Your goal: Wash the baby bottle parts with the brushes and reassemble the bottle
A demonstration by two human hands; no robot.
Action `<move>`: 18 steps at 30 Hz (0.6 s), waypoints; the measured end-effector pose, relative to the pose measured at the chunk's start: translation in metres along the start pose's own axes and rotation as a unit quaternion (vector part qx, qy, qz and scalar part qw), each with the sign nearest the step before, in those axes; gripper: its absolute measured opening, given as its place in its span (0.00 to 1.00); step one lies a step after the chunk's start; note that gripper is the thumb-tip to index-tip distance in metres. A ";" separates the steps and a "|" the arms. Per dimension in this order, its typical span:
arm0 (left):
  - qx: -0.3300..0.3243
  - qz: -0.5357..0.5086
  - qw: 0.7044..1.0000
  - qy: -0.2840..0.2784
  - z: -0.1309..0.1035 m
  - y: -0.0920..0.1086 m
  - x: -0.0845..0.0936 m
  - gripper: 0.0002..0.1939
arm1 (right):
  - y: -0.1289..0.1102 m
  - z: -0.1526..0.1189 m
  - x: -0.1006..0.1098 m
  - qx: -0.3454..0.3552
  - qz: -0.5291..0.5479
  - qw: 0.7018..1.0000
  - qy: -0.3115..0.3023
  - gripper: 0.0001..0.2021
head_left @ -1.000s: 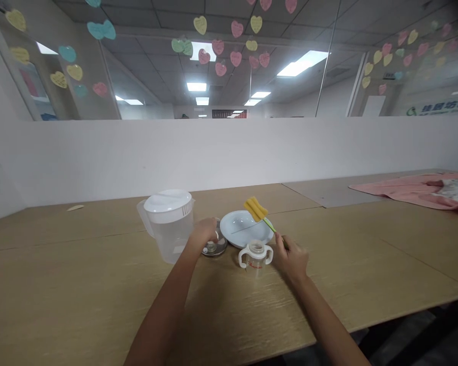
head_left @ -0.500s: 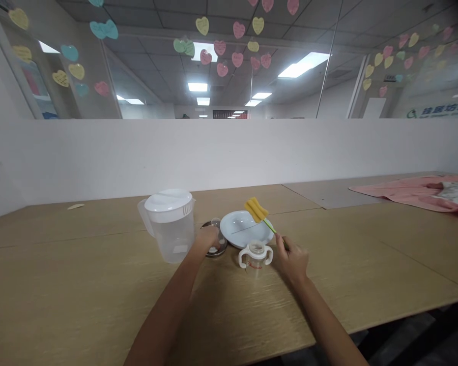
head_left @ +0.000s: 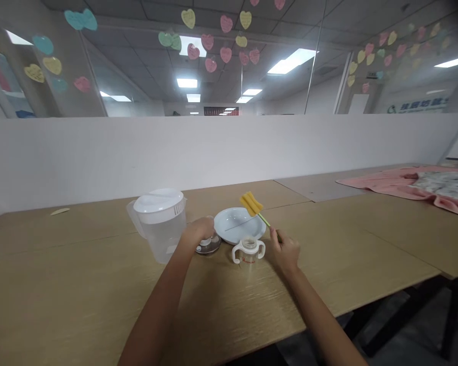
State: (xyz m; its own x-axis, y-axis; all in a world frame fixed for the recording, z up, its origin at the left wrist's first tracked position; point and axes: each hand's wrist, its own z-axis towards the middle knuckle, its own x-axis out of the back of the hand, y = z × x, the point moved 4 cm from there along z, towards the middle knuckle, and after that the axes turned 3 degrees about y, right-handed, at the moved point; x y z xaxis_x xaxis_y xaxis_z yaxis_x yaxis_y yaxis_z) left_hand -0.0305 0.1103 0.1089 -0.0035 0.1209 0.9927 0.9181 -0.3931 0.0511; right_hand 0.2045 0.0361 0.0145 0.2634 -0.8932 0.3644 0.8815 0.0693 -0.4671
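My right hand is closed around the green handle of a sponge bottle brush. The brush's yellow head points up and to the left, over a white bowl. In front of the bowl stands a clear baby bottle, upright and uncapped, with two white side handles and red lettering. My left hand is over a small dark metal dish holding small pale and clear parts. Its fingers are curled down and closed, and what they grip is hidden behind the hand.
Left of the dish stands a translucent pitcher with a white lid. A thin straight rod or line shows in the bowl. At the far right lies a pink cloth with a patterned fabric on it. A flat pale piece lies back left. A white wall runs behind.
My left hand has risen slightly from inside the dish to above its far rim. The right hand holds the brush much as before. The whole view has shifted a little.
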 end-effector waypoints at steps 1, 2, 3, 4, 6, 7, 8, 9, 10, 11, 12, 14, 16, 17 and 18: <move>-0.029 -0.014 0.999 0.003 -0.006 0.011 0.004 0.16 | 0.000 0.001 0.001 -0.013 -0.001 1.000 -0.005 0.32; -0.061 -0.030 0.998 0.004 -0.013 0.024 0.007 0.19 | 0.000 0.002 0.001 -0.027 0.000 1.000 -0.012 0.32; -0.091 -0.044 0.995 0.004 -0.019 0.038 0.008 0.22 | 0.000 0.002 0.002 -0.039 0.002 0.999 -0.021 0.32; -0.128 -0.059 0.990 0.000 -0.024 0.052 0.006 0.25 | 0.000 0.003 0.002 -0.049 0.003 0.998 -0.030 0.32; -0.207 -0.069 0.976 -0.011 -0.032 0.079 -0.002 0.28 | -0.001 0.004 0.003 -0.061 -0.001 0.997 -0.044 0.32; -0.221 -0.063 0.973 -0.001 -0.034 0.088 -0.006 0.27 | -0.001 0.004 0.003 -0.064 -0.005 0.997 -0.049 0.32; -0.229 -0.061 0.972 0.005 -0.035 0.094 -0.009 0.26 | -0.001 0.004 0.004 -0.068 -0.007 0.996 -0.052 0.33; -0.231 -0.063 0.971 0.011 -0.035 0.098 -0.011 0.25 | -0.001 0.004 0.004 -0.073 -0.006 0.996 -0.055 0.33; -0.230 -0.071 0.970 0.013 -0.036 0.099 -0.012 0.25 | -0.002 0.004 0.004 -0.080 0.000 0.995 -0.058 0.33; -0.230 -0.083 0.970 0.010 -0.037 0.099 -0.010 0.24 | -0.002 0.004 0.004 -0.087 0.012 0.994 -0.060 0.32; -0.228 -0.098 0.969 0.007 -0.038 0.098 -0.007 0.23 | -0.002 0.005 0.005 -0.094 0.029 0.993 -0.059 0.32; -0.221 -0.130 0.966 0.008 -0.043 0.093 0.004 0.21 | -0.004 0.005 0.009 -0.107 0.080 0.990 -0.042 0.32; -0.223 -0.173 0.958 0.041 -0.048 0.086 0.019 0.21 | -0.007 0.006 0.016 -0.107 0.140 0.984 -0.003 0.32; -0.226 -0.196 0.952 0.068 -0.050 0.082 0.027 0.22 | -0.010 0.007 0.022 -0.098 0.165 0.981 0.017 0.32; -0.228 -0.216 0.944 0.098 -0.051 0.077 0.034 0.25 | -0.013 0.007 0.028 -0.080 0.182 0.980 0.031 0.31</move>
State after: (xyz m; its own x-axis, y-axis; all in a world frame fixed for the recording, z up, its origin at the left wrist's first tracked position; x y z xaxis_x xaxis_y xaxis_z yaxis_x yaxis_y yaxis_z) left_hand 0.0200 0.0371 0.1522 -0.4530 0.2063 0.8673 0.5476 -0.7033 0.4534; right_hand 0.2035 0.0137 0.0367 0.5200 -0.8479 0.1034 0.6594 0.3215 -0.6796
